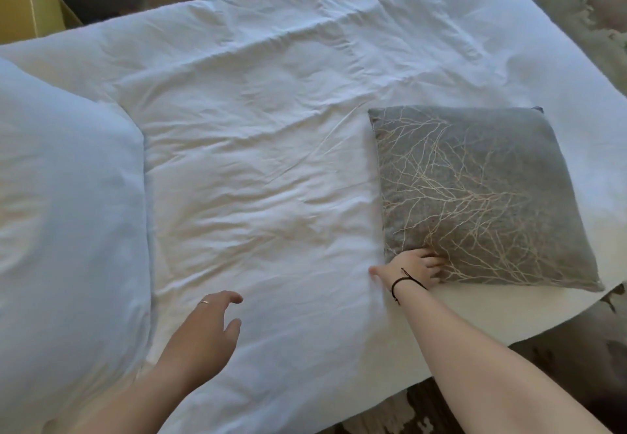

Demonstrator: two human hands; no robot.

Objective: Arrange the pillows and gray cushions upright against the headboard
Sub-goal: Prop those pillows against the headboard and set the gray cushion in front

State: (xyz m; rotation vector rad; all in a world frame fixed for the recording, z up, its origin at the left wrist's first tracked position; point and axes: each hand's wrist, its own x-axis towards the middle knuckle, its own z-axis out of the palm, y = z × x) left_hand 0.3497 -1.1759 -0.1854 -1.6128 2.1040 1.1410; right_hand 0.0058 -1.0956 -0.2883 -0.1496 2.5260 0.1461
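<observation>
The gray cushion [481, 196] lies flat on the bed [339, 26], branch pattern up, one corner aimed at the bed's near right edge, its left side flush against a big white pillow [258, 196] lying flat lengthwise beside a second white pillow [64, 213] at far left. Open white bedding stretches beyond them. The right hand [415, 269] grips the cushion's near-left corner, fingers on top, while the left hand [210, 325] hovers loosely spread over the middle pillow, holding nothing.
</observation>
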